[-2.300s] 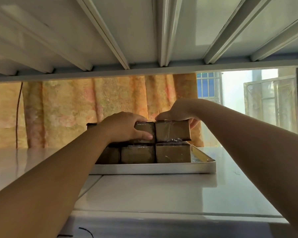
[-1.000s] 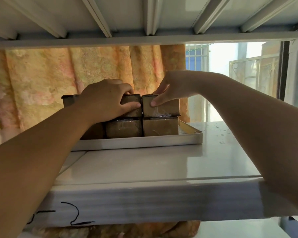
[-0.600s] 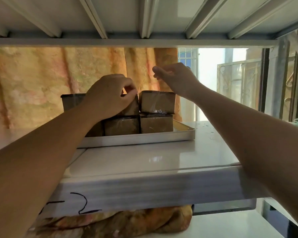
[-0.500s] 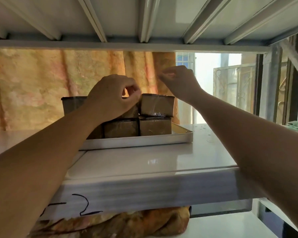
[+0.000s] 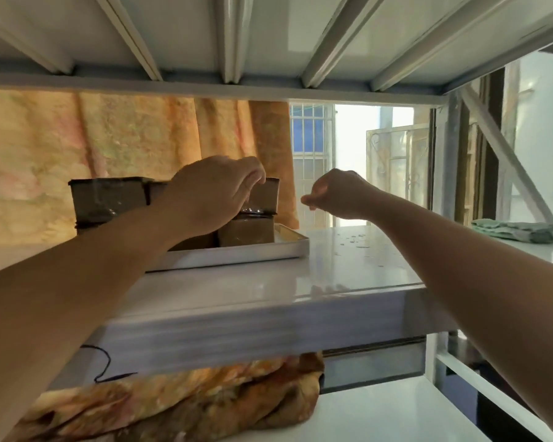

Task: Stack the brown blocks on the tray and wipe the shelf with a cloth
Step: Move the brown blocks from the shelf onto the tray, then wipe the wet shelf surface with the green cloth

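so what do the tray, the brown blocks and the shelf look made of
The tray: likely metal, with a pale matte rim. The brown blocks: core unclear, wrapped in clear glossy film that glints and wrinkles. The shelf: white glossy top with reflections, maybe painted metal or laminate.

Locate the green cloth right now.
Head view, far right edge: the green cloth lies bunched on the white shelf, right of the tray and beyond the right hand, untouched.
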### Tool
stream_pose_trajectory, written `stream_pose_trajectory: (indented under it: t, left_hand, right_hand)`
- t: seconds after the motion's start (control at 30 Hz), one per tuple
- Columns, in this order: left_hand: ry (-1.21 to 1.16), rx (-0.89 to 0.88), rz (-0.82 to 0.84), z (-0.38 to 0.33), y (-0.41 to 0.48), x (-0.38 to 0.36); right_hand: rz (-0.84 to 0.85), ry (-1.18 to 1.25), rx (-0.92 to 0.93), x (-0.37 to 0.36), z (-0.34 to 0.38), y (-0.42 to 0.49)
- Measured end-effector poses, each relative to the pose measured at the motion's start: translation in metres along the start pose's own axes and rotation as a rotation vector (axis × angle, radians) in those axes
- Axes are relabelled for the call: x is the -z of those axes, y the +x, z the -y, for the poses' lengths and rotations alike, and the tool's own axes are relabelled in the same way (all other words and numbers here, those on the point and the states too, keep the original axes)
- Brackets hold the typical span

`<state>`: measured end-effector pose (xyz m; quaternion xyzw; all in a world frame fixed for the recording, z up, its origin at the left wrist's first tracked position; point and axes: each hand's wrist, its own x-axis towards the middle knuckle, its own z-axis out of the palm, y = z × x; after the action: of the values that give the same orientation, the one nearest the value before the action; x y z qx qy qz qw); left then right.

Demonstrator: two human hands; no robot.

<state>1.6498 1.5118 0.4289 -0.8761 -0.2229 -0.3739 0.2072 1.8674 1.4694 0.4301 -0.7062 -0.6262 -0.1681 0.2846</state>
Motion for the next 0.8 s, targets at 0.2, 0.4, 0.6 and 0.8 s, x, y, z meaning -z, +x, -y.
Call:
stream_pose_trajectory:
  t: [0.2,0.4,0.6,0.8]
  left_hand:
    - [-0.023,-0.027,0.204,-0.073,0.030,-0.027]
    - [-0.202,0.019,0.249,-0.144,0.083,-0.075]
    - [-0.233,0.037,0.245,-0.198,0.137,-0.117]
    - [-0.148,0.042,0.235,-0.209,0.142,-0.144]
  right_hand:
    - [0.260,-0.174,-0.026,0.024,-0.074,-0.028]
    - [0.304,-0.284,-0.319,0.062,-0.214,-0.059]
    - [0.465,-0.255,-0.392,0.084,-0.287,-0.082]
    - [0.395,-0.231,-0.322,0.085,-0.301,-0.089]
